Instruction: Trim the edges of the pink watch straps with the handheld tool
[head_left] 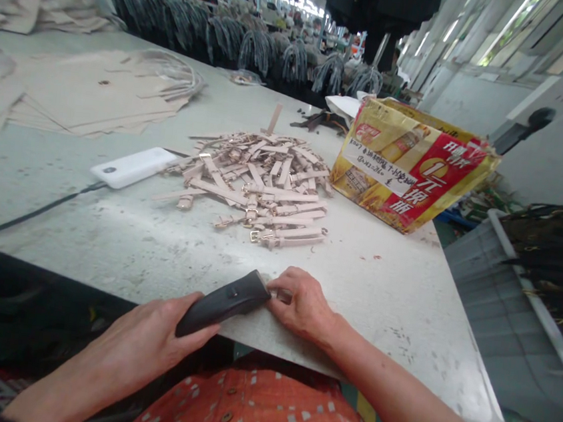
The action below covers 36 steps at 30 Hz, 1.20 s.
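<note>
My left hand [147, 344] is closed round a black hand-held tool [226, 301] at the near edge of the table, with the tool's tip pointing right. My right hand [302, 304] rests on the table edge just beyond that tip, fingers curled and pinched on a small piece I cannot make out. A heap of pale pink straps with gold buckles [259, 185] lies on the table a little beyond both hands.
A yellow and red cardboard box [412, 164] stands at the table's right. A white power bank [132, 166] with a black cable lies left of the straps. Flat beige sheets [87, 93] cover the far left. A grey crate [509, 295] stands to the right of the table [108, 233].
</note>
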Motion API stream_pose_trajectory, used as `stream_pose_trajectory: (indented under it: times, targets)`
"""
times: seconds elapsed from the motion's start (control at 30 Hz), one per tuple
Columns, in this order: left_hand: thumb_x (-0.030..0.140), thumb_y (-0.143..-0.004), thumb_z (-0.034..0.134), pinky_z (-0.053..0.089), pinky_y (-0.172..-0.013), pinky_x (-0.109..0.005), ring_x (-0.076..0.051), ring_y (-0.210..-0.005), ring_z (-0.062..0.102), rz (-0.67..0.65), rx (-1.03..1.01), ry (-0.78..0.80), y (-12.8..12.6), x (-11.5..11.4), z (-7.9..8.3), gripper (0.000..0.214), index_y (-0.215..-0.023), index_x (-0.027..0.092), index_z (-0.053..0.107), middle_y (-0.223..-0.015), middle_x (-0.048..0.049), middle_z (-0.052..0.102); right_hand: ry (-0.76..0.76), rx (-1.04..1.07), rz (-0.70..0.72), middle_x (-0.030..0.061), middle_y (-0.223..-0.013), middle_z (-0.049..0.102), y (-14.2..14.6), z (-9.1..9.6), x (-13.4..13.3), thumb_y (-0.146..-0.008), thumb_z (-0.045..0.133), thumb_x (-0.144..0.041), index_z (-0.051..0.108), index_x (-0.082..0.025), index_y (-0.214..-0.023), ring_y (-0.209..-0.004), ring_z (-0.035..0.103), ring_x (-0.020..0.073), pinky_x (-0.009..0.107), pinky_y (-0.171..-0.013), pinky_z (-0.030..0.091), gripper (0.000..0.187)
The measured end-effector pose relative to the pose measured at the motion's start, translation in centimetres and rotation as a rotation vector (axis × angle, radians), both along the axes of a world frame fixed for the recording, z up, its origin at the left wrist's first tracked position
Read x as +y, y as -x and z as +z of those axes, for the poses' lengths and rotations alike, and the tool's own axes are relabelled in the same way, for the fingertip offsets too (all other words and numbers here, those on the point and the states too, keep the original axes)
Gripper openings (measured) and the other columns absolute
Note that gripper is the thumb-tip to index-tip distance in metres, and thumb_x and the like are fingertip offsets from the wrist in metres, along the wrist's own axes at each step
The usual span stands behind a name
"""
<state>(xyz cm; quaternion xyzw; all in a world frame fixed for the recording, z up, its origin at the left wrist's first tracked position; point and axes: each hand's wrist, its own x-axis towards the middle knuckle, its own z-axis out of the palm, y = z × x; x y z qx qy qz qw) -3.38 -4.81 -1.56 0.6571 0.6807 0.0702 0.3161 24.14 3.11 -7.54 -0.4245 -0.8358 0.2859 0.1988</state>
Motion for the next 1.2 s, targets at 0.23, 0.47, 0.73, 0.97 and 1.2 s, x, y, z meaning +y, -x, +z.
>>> stream_pose_trajectory:
  times: [0.23, 0.47, 0.73, 0.97, 1.2]
  targets:
    - [0.065, -0.091, 0.066, 0.061, -0.079, -0.035, -0.032, -0.089, 0.086, -0.019, 0.01, 0.073, 0.1, 0.7, 0.3, 0.042, -0.099, 0.028, 0.085, -0.093, -0.0058, 0.091, 0.098, -0.067, 0.018, 0.0075, -0.111, 0.079, -0.7, 1.8, 0.0, -0.093, 0.079, -0.009, 0.091, -0.021, -0.113, -0.102, 0.072, 0.0222, 0.033, -0.091, 0.053, 0.027]
    - [0.069, -0.091, 0.06, 0.055, -0.077, -0.035, -0.032, -0.092, 0.086, -0.053, 0.074, 0.097, -0.3, 1.1, -0.3, 0.046, -0.1, 0.03, 0.083, -0.095, -0.0048, 0.091, 0.089, -0.109, 0.051, 0.0078, -0.113, 0.079, -1.3, 2.1, -0.3, -0.096, 0.075, -0.009, 0.092, -0.023, -0.115, -0.107, 0.073, 0.0231, 0.032, -0.093, 0.054, 0.029]
    - [0.068, -0.089, 0.061, 0.055, -0.077, -0.036, -0.033, -0.096, 0.086, -0.053, 0.086, 0.1, -0.4, 1.6, 0.0, 0.048, -0.104, 0.029, 0.084, -0.097, -0.0056, 0.092, 0.114, -0.215, 0.042, 0.0055, -0.105, 0.078, -0.9, 3.7, 0.0, -0.096, 0.078, -0.013, 0.093, -0.023, -0.117, -0.092, 0.07, 0.0194, 0.029, -0.082, 0.049, 0.028]
    - [0.064, -0.093, 0.062, 0.054, -0.076, -0.036, -0.032, -0.09, 0.085, -0.083, 0.083, 0.079, -0.8, 1.6, 0.5, 0.044, -0.102, 0.027, 0.083, -0.095, -0.0071, 0.091, 0.06, -0.211, 0.098, 0.0031, -0.094, 0.073, -1.7, 3.2, -0.2, -0.097, 0.077, -0.016, 0.093, -0.025, -0.1, -0.082, 0.065, 0.0183, 0.029, -0.073, 0.043, 0.018]
    - [0.062, -0.093, 0.062, 0.054, -0.078, -0.037, -0.033, -0.095, 0.086, -0.095, 0.08, 0.088, -1.3, 1.6, 0.7, 0.042, -0.104, 0.027, 0.083, -0.098, -0.0073, 0.092, 0.071, -0.011, -0.063, 0.0061, -0.104, 0.082, -2.1, 0.4, -0.9, -0.087, 0.079, -0.009, 0.093, -0.022, -0.116, -0.083, 0.07, 0.018, 0.03, -0.08, 0.052, 0.035]
